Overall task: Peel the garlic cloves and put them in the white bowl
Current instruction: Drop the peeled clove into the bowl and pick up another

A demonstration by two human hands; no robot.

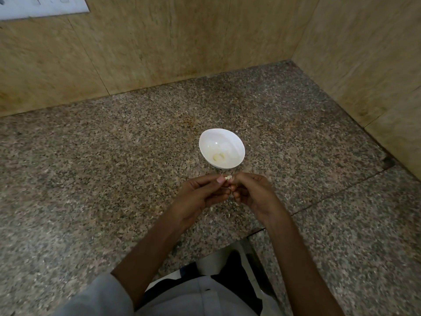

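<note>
Peeling garlic at the counter

Both hands, left (200, 192) and right (252, 190), pinched one clove (228, 178); the bowl (237, 142) sat just beyond the fingertips.

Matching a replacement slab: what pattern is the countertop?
Speckled granite, brown-grey with black flecks; the countertop shows best in the head view.

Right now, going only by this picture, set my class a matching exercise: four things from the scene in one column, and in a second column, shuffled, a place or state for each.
Things
1. white bowl
2. two peeled cloves
3. garlic clove
4. countertop

Places or states
A. speckled stone, meeting tan walls
B. pinched between left hand and right hand
C. standing on the countertop, beyond the hands
D. lying in the bottom of the bowl

Pairs: 1-C, 2-D, 3-B, 4-A
</note>
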